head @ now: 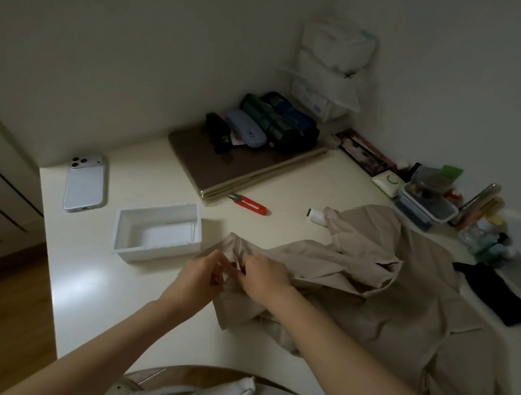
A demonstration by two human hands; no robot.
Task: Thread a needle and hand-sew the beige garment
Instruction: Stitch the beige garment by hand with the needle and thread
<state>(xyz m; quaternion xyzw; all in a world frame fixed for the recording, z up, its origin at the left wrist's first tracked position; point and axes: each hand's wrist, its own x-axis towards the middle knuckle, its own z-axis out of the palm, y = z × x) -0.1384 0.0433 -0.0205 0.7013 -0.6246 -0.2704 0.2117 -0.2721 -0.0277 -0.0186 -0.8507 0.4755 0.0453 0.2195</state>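
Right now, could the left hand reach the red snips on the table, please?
Probably yes. The snips lie in the open beyond the white box, with nothing covering them. The left hand would first have to let go of the garment it pinches, then pass over its edge.

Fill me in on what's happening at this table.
A person at the white table is working on the beige garment spread across it. The left hand and the right hand are close together, both pinching a fold at the garment's near-left edge, beside a white box. Whether stitching has begun is too fine to make out. The red snips and a white thread spool lie untouched farther back, a phone to the left.
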